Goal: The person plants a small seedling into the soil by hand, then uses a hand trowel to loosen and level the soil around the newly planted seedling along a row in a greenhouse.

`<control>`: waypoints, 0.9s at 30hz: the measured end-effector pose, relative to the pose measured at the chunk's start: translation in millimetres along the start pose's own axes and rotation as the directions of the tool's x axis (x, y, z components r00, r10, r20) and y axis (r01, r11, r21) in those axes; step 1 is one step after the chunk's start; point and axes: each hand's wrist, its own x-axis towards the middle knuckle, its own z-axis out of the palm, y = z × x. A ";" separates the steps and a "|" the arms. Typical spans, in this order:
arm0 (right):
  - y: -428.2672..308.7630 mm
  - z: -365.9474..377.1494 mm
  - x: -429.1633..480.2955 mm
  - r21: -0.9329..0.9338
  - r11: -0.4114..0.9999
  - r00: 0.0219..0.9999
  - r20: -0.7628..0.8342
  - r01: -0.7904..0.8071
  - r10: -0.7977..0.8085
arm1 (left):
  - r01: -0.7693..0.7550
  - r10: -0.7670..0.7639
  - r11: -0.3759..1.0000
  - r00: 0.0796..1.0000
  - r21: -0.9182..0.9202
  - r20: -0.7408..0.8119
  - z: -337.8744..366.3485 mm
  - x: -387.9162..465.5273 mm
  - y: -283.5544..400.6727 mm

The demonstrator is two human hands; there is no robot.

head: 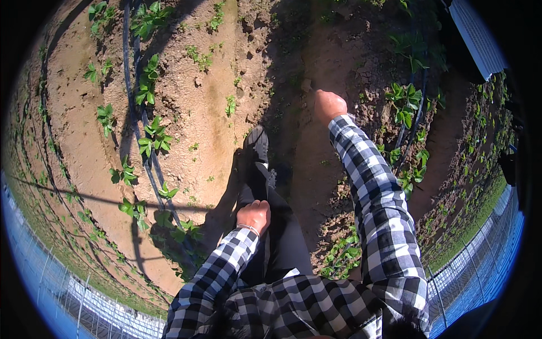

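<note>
My left hand [254, 215] is curled into a fist above my dark trousers [289, 237], with a thin bracelet at the wrist. No object shows in it, though its palm side is hidden. My right hand [330, 106], also curled, reaches forward over a shaded strip of bare soil [315, 140]. Just beyond its knuckles is a small brownish patch [307, 84], either a clod or the end of a held thing; I cannot tell which. My dark shoe [256, 142] stands on the soil between the planted rows.
Black irrigation hoses [131, 99] run beside young leafy plants [155, 137] on the left. More plants [404, 104] and a hose [417, 116] line the right. A ribbed light panel [478, 38] juts in at upper right. A wire fence [80, 305] stands at lower left.
</note>
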 end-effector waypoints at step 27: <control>-10.3 12.8 -24.6 0.105 0.994 0.991 -0.131 0.014 0.000 | -0.025 0.034 0.997 0.993 0.077 -0.116 9.7 -6.9 -3.4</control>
